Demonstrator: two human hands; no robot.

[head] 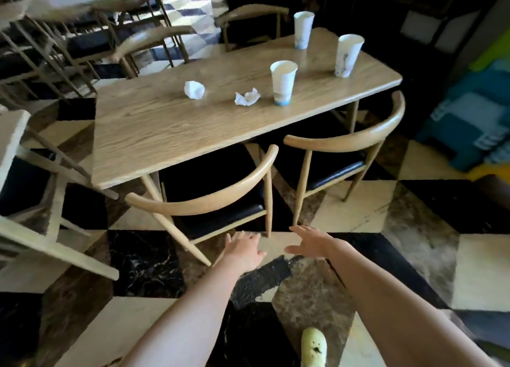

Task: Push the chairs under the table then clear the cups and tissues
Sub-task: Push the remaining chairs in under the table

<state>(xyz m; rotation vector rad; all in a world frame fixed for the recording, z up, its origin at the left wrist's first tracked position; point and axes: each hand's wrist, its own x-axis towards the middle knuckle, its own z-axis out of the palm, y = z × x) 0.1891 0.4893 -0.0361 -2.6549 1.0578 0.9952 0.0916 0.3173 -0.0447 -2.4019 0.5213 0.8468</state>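
A light wooden table (pixel 165 124) holds three white paper cups: one near the middle (pixel 283 82), one at the right (pixel 348 55) and one at the far edge (pixel 303 29). Two crumpled tissues lie on it, one to the left (pixel 194 89), one beside the middle cup (pixel 247 97). Two wooden chairs with black seats stand on my side, the left chair (pixel 209 195) and the right chair (pixel 356 132), both partly out from under the table. My left hand (pixel 244 246) and my right hand (pixel 310 241) are stretched forward, empty, fingers apart, just short of the left chair's back legs.
Two more chairs (pixel 154 40) (pixel 252 12) stand at the table's far side. A pale chair (pixel 33 179) is close on the left, and another table with chairs (pixel 69 5) behind it. Blue and green mats (pixel 474 118) lie at the right. The floor is checkered tile.
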